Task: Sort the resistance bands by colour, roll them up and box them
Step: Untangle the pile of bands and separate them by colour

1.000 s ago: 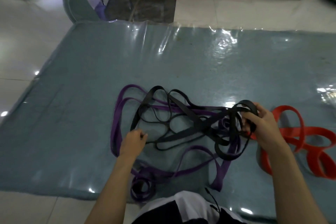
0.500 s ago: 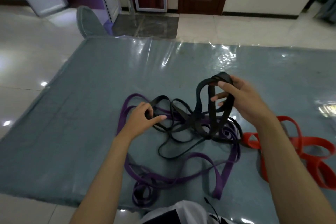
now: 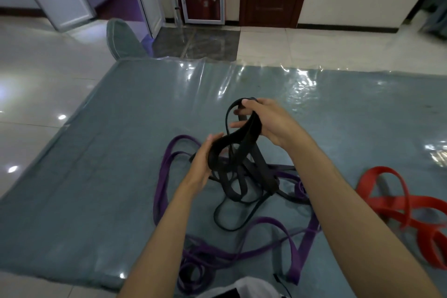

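Two hands work the pile: the left hand (image 3: 205, 164) and the right hand (image 3: 268, 123). Between and below them hang several black bands (image 3: 242, 176), perhaps three; the tangle hides the count. Purple bands (image 3: 167, 191) number at least two below the left hand, and right of the right hand lie red bands (image 3: 406, 205), seemingly two.

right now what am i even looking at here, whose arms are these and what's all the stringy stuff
There is no machine here. The picture comes from a camera worn on a person's head, looking forward and down, so the two bare arms are that person's own. The left hand and the right hand both hold loops of black bands, lifted off a grey-blue mat under shiny clear plastic, on a tiled floor. These are stretchy resistance bands. Purple bands lie tangled under and around the black ones, and red bands lie apart at the right. No box is in view.
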Demonstrator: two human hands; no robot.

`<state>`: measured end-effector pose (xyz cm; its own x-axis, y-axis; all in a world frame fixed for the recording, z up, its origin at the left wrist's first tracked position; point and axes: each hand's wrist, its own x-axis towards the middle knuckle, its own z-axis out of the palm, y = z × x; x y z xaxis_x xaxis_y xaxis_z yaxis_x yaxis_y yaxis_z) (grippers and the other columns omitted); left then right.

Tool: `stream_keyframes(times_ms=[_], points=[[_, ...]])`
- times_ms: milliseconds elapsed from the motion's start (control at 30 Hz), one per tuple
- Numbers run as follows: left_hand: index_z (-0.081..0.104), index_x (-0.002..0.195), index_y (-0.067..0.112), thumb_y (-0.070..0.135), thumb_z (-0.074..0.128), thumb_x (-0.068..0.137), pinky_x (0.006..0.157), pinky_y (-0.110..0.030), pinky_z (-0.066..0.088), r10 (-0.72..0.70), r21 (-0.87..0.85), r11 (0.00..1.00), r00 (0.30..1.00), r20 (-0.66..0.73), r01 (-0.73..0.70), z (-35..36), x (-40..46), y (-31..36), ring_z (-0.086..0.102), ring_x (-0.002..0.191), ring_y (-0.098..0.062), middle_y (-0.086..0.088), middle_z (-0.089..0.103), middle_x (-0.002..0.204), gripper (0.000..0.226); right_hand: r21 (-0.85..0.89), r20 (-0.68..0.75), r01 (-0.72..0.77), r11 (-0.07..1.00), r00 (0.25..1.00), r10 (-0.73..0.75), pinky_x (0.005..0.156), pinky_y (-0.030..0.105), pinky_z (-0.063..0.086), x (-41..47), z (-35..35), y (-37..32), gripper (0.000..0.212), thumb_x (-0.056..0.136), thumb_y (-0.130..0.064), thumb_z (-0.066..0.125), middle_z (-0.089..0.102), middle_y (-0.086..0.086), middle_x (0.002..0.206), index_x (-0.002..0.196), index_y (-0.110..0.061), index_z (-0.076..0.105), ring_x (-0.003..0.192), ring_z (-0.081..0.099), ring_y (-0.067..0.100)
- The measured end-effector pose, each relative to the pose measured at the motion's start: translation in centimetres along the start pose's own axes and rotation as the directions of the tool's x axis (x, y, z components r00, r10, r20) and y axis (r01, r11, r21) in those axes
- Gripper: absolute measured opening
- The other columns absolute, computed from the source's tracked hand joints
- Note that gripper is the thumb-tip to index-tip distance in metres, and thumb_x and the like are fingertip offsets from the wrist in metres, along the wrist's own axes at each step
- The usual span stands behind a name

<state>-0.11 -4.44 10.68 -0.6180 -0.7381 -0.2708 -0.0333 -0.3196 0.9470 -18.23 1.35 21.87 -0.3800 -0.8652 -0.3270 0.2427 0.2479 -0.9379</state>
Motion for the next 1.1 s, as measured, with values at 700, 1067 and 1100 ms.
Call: stream_keyframes(times_ms=[700,1067,1100], points=[[0.056,0.114,0.044,0.039,0.085,0.075,0.080,-0.020,0.058,0.205,0.514,0.852,0.968,-0.148,-0.102,-0.6,1.1,-0.2,0.070,0.098,0.004,0.022,0.072,0.105,0.049,-0.679,0.106,-0.074,0.731,0.975,0.197,0.066,0.026,0.053,3.4,3.5,5.2,0.064,0.094,-0.072,0.053,0.075,0.004,0.098,0.106,-0.013,0.074,0.081,0.069,0.017],[0.061,0.076,0.026,0.022,0.059,0.067,0.055,-0.026,0.046,0.134,0.301,0.953,0.887,-0.442,0.006,-7.2,-1.7,3.8,0.058,0.052,0.001,0.018,0.062,0.057,0.009,-0.601,0.041,-0.047,0.798,0.995,0.089,0.083,0.033,0.057,4.6,-5.6,15.0,0.023,0.106,-0.021,0.056,0.079,0.007,0.095,0.094,-0.018,0.076,0.090,0.072,0.022],[0.057,0.070,0.024,0.021,0.058,0.065,0.051,-0.024,0.044,0.123,0.303,0.953,0.885,-0.449,0.021,-8.2,-2.2,4.1,0.055,0.048,-0.001,0.015,0.058,0.053,0.006,-0.686,0.074,-0.023,0.728,0.992,0.101,0.089,0.030,0.055,4.5,-6.5,16.3,0.021,0.105,-0.019,0.058,0.079,0.003,0.100,0.096,-0.021,0.078,0.095,0.071,0.018]])
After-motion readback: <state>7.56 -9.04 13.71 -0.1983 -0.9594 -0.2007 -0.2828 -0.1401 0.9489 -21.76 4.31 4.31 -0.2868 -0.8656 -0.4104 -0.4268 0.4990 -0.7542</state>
